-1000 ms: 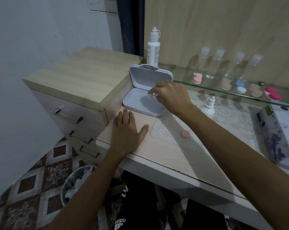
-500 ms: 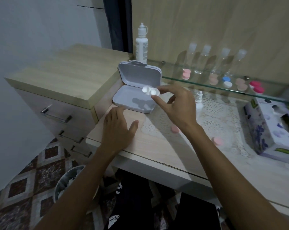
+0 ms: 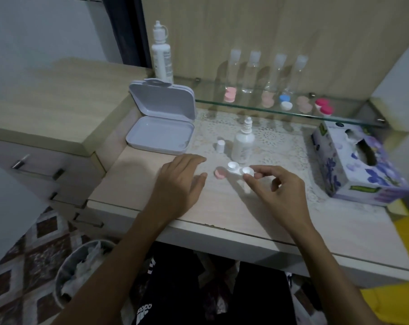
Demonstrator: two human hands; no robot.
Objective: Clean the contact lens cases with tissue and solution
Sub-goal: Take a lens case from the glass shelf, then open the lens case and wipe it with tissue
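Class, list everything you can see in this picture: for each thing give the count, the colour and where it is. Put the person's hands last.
lens case: one, white, open, over the desk, pinched by the right hand
pink cap: one, on the desk beside the lens case
small bottle: one, white, uncapped, standing on the lace mat
bottle cap: one, white, left of the small bottle
box: one, grey, lid open, desk's left end
tall bottle: one, white, behind the box
clear bottles: four, on the glass shelf
tissue box: one, purple floral, right
bin: one, on the floor
left hand: flat on the desk
right hand: holds the lens case
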